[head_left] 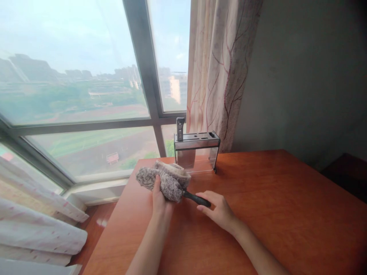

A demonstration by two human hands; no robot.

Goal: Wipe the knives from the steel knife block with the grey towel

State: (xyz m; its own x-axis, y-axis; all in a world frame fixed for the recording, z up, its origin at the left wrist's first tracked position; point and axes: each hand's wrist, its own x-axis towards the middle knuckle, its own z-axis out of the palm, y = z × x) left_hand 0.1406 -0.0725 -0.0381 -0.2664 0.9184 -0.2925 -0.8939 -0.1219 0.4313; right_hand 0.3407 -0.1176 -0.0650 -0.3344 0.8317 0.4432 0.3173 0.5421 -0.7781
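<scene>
My left hand is closed round a fuzzy grey cloth, thumb on top. A pale folded part of the cloth shows at its far side. Out of the cloth's right end comes a black ribbed handle of a tool, and its other end is hidden in the cloth. My right hand grips the end of this handle between thumb and fingers. Both hands are above the wooden table. Just behind them stands a clear-sided knife block with one black-handled knife upright in its left slot.
A large window lies beyond the table on the left, with a patterned curtain at its right. Another curtain hangs at the lower left, beside the table's left edge. A grey wall is at the right.
</scene>
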